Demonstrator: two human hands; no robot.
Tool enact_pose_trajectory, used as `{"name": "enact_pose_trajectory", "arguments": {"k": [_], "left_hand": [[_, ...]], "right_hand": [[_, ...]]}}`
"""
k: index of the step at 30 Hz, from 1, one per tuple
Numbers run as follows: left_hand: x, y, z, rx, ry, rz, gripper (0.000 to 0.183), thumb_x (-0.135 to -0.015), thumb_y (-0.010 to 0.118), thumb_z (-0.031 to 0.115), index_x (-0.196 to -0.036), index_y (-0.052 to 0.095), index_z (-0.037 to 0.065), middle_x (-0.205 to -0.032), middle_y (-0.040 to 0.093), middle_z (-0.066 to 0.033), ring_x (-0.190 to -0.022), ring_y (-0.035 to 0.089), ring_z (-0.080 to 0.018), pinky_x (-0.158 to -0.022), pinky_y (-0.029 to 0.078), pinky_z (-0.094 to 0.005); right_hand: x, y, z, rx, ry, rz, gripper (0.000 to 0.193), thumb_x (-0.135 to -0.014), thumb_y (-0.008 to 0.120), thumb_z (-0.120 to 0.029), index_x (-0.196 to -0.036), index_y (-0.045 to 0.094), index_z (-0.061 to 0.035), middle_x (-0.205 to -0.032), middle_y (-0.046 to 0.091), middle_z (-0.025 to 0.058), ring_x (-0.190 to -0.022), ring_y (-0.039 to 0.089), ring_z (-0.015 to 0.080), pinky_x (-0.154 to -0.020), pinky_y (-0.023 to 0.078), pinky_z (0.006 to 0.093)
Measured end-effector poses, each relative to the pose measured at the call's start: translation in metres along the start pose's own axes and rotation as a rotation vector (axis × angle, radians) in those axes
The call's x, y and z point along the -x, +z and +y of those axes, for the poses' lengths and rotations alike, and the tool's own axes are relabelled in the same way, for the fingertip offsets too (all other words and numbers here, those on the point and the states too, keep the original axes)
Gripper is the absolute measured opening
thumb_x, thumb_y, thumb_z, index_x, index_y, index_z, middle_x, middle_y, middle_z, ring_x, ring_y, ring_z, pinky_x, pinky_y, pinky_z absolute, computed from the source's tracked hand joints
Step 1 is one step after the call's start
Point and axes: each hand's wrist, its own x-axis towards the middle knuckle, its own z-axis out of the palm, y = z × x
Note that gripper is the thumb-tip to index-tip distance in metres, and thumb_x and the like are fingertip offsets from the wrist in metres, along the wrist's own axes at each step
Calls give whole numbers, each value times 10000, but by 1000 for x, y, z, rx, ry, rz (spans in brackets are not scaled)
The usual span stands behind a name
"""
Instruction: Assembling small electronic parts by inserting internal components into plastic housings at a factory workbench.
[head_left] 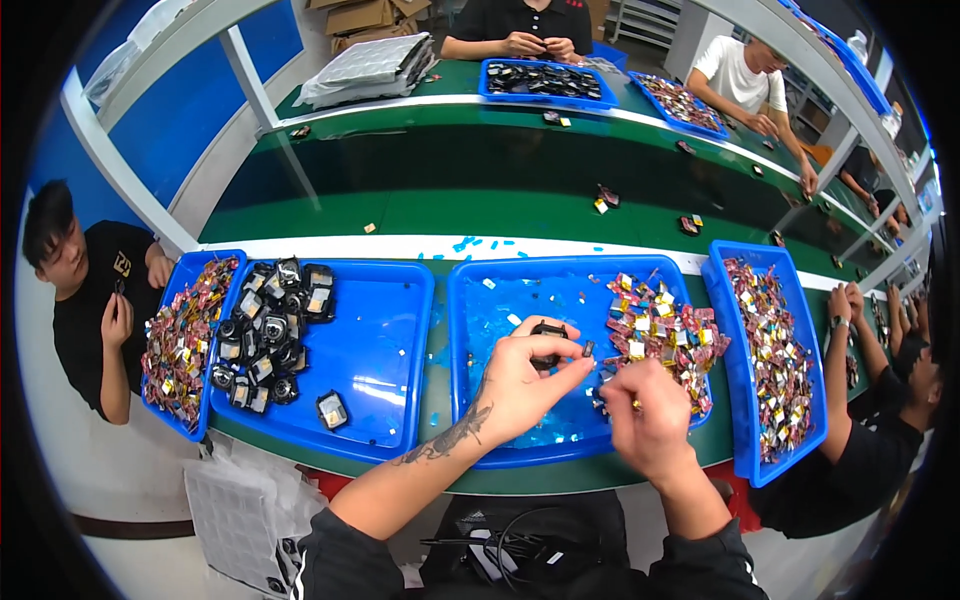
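Above the middle tray, our left hand pinches a black unit, with a small dark piece at the fingertips. Our right hand is just beside it, fingers curled in tight; whether they grip anything we cannot tell. We judge this unit to be partway through the work, since both hands are up close around it.

Below the hands, blue scraps lie on the tray floor, and loose parts in red, yellow and white heap at its right side, so plenty looks left for us to handle.

To our left, the left tray holds a cluster of black units and a lone unit set apart; we take these for finished ones, though we cannot be sure. Much of that tray's floor is bare, which suggests we are some way from done.

Farther out on the green tabletop, the right tray and the far-left tray are both full of similar coloured parts.
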Motion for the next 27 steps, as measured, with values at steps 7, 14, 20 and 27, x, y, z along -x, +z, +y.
{"name": "enact_pose_trajectory", "arguments": {"k": [7, 14, 20, 27], "left_hand": [[-1, -5, 10, 257, -114, -105, 100, -835, 708, 34, -914, 689, -25, -1010, 609, -49, -817, 576, -60, -687, 464, -189], [1, -6, 17, 433, -269, -361, 94, -859, 692, 62, -908, 692, -18, -975, 613, -21, -756, 542, -47, -640, 429, -183], [-2, -2, 7, 248, -30, 36, 415, -974, 442, 27, -1372, 325, 31, -1158, 562, -108, -964, 572, -139, -773, 493, -268], [-7, 0, 2, 590, -90, 255, 179, -935, 576, 53, -1088, 609, -33, -1067, 643, -99, -879, 663, -171, -802, 540, -280]], "right_hand": [[-16, -5, 13, -334, 366, -147, 183, -849, 644, 10, -1032, 658, 12, -960, 618, 108, -819, 625, 179, -696, 510, 279], [-11, 5, 28, -969, 362, -148, 82, -864, 637, 20, -941, 610, 20, -962, 596, 82, -883, 591, 116, -720, 491, 231], [-5, 1, 21, -852, 434, 140, 75, -873, 604, 72, -926, 581, 24, -878, 625, 48, -773, 612, 95, -695, 512, 201], [-6, -6, -8, -949, 688, -126, 115, -833, 665, 66, -939, 623, 54, -895, 654, 80, -810, 640, 115, -751, 533, 232]]}}
